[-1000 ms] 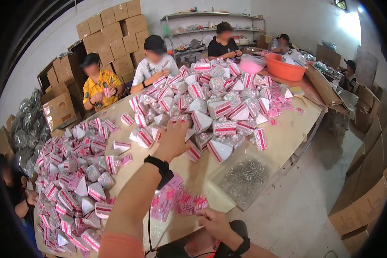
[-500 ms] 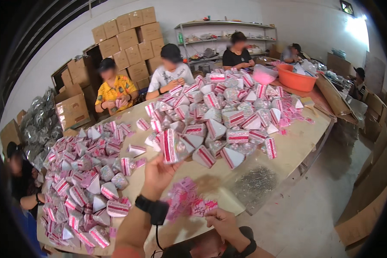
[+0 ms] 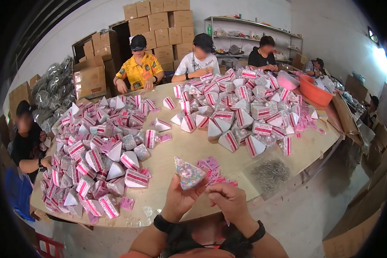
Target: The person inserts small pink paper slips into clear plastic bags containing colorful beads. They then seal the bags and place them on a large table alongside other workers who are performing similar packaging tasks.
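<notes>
My left hand point(image 3: 182, 200) is closed round a wedge-shaped item like a slice of cake point(image 3: 188, 173), its speckled, multicoloured triangular face turned up. Close beside it, my right hand point(image 3: 228, 200) is closed in a pinch; whatever the fingertips hold is too small to make out. Just beyond both hands lies a small pile of pink tags point(image 3: 209, 163), partly hidden by my right hand. To the right of them, a clear plastic sheet or bag point(image 3: 268, 175) bears many small dark metal pieces.
Wrapped pink-and-white wedges form a left heap point(image 3: 112, 159) and a far right heap point(image 3: 241, 112) on the table point(image 3: 180, 142). An orange basin point(image 3: 316, 91) stands at the back right. Several co-workers sit round the table, one point(image 3: 28, 142) at the left edge. Stacked cartons point(image 3: 159, 26) stand behind.
My left hand has drawn the wedge down and nearer, turning its speckled face up. My right hand has come up beside it. The view has shifted, and the far-left co-worker shows more.
</notes>
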Available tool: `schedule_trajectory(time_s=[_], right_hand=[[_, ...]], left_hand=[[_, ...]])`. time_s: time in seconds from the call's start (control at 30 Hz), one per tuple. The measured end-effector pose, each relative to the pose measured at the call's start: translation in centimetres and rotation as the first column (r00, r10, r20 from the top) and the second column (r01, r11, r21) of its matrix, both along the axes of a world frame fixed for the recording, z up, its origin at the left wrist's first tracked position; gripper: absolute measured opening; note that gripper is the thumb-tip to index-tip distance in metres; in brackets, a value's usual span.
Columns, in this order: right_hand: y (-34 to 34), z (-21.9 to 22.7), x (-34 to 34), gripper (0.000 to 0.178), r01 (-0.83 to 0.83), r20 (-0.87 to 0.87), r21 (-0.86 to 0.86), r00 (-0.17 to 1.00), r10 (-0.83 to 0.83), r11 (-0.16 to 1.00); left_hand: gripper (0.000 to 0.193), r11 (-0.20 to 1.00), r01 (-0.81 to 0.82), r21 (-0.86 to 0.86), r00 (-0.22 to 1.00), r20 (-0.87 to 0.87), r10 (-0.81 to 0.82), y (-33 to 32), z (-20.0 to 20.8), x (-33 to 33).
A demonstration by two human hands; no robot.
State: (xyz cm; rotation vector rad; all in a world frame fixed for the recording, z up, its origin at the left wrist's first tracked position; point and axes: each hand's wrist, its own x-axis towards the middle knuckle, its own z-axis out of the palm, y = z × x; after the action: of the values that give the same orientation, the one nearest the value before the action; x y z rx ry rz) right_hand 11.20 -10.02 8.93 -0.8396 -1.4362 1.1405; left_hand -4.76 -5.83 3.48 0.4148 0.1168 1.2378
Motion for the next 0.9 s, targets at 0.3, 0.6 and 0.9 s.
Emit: schedule_trajectory(time_s=[0.3,0.6,0.9], right_hand=[[-0.2,2.6,-2.5,0.014,-0.077,0.233,0.167,0.972,0.037,0.983],[-0.4,3.3,-4.6,0.015,-0.142,0.321,0.280,0.946,0.047,0.949],[-0.5,3.9,-5.3,0.011,-0.133,0.380,0.499,0.922,-0.078,0.856]], left_hand=[[0.062,0.915,-0.261,0.308,0.913,-0.230,0.338,-3.5,2.6,-1.4],[0.072,0.876,-0.399,0.273,0.871,-0.186,0.454,-5.3,3.1,-3.0],[0.068,0.809,-0.474,0.348,0.803,-0.205,0.559,-5.5,3.6,-3.4]])
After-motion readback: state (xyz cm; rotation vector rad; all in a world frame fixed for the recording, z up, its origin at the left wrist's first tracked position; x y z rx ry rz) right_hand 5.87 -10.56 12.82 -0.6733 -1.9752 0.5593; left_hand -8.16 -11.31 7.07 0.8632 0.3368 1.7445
